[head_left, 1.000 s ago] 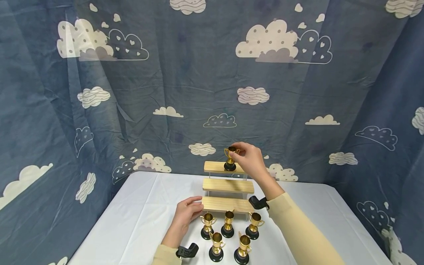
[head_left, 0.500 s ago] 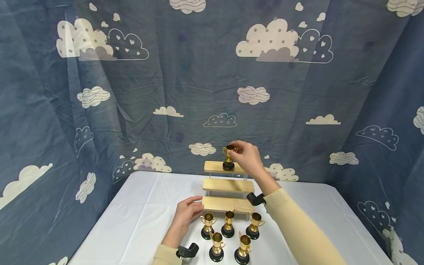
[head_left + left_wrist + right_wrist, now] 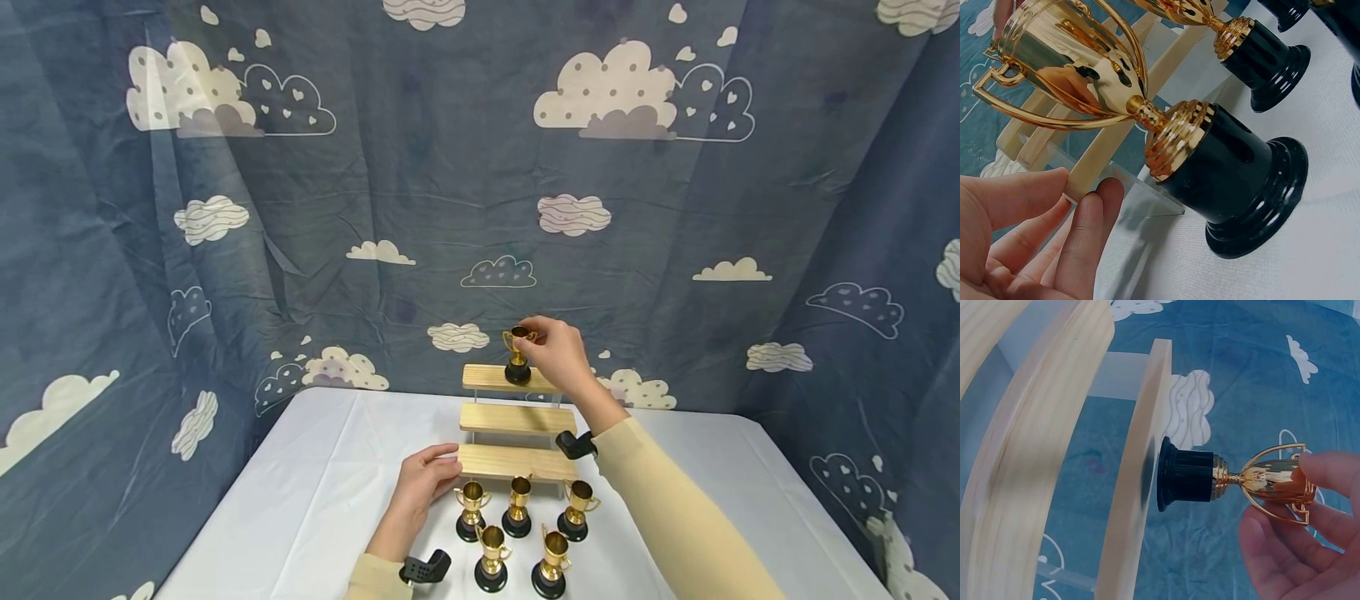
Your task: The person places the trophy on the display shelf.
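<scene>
My right hand (image 3: 558,354) pinches a small gold trophy cup (image 3: 1272,480) near its rim. The cup stands upright at the top board (image 3: 480,377) of a three-tier wooden display stand (image 3: 517,419). Its black base is at the board's surface, and I cannot tell whether it touches. My left hand (image 3: 422,483) holds the left end of the bottom board (image 3: 1094,164) between thumb and fingers. Several more gold trophy cups with black bases stand upright before the stand, among them a front-left cup (image 3: 491,558) and a back-left cup (image 3: 1200,165) close to my left hand.
A white cloth (image 3: 322,500) covers the table under the stand and cups. Behind it hangs a blue curtain (image 3: 450,167) with cloud prints. Clear supports (image 3: 1154,190) hold the boards up. The middle board (image 3: 517,419) bears no cup.
My right hand and its trophy cup have shifted slightly left and up along the top board. The left hand and the other cups keep their places.
</scene>
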`<state>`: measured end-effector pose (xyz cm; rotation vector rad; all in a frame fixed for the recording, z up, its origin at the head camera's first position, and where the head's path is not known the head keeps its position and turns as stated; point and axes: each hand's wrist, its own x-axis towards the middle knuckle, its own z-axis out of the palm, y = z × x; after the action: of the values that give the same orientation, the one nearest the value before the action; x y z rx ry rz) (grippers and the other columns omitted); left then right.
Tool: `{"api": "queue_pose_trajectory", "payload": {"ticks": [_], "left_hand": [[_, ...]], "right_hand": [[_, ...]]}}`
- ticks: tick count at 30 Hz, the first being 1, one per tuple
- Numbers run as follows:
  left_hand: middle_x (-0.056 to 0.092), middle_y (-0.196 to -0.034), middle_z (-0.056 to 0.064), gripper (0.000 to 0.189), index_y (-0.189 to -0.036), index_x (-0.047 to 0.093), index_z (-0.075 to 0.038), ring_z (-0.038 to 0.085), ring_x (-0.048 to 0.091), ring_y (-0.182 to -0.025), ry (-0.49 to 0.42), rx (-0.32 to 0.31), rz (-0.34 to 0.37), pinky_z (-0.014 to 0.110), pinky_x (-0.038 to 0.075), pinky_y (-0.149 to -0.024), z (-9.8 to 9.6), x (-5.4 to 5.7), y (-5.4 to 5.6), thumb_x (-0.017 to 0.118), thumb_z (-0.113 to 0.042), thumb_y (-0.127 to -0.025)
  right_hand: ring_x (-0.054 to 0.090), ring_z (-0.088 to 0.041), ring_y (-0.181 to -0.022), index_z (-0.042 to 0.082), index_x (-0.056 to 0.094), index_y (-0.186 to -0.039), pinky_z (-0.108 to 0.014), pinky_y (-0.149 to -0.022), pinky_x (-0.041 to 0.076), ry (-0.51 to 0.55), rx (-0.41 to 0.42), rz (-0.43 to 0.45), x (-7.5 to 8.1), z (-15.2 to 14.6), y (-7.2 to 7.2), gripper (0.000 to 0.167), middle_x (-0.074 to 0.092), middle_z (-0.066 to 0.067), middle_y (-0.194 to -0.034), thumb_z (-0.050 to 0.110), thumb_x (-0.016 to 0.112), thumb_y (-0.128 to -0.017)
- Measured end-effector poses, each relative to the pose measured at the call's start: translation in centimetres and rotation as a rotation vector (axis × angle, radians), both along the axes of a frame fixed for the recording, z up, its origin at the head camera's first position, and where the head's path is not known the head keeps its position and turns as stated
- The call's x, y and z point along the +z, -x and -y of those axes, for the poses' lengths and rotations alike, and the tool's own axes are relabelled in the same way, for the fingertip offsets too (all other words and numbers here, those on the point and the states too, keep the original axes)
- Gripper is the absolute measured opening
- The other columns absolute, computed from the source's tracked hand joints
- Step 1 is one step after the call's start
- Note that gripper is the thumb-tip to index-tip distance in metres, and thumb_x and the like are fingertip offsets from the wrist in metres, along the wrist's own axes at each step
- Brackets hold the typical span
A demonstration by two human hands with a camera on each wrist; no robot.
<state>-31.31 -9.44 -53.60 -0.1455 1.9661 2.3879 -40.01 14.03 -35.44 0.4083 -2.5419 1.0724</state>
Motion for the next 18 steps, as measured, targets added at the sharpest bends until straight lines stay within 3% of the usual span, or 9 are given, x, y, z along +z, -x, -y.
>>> {"api": "queue_pose_trajectory", "payload": {"ticks": [10, 18], "left_hand": [[0.074, -0.100, 0.010, 0.047, -0.128, 0.065, 0.003, 0.017, 0.071, -0.089, 0.011, 0.012, 0.010, 0.036, 0.059, -0.085, -0.11, -0.09, -0.20, 0.076, 0.000, -0.083], [0.074, -0.102, 0.010, 0.047, -0.129, 0.064, 0.003, 0.016, 0.071, -0.089, 0.000, 0.009, -0.002, 0.036, 0.059, -0.086, -0.08, -0.09, -0.06, 0.076, 0.000, -0.084]], "right_hand": [[0.067, -0.022, -0.096, 0.014, 0.067, -0.130, -0.042, -0.077, 0.058, -0.004, -0.017, 0.023, -0.75, 0.08, 0.28, 0.038, 0.070, -0.005, -0.118, 0.032, 0.071, -0.096], [0.067, -0.022, -0.094, 0.015, 0.068, -0.129, -0.041, -0.072, 0.057, 0.011, -0.027, 0.004, -0.91, -0.02, 0.49, 0.038, 0.070, -0.003, -0.110, 0.033, 0.070, -0.095]]}}
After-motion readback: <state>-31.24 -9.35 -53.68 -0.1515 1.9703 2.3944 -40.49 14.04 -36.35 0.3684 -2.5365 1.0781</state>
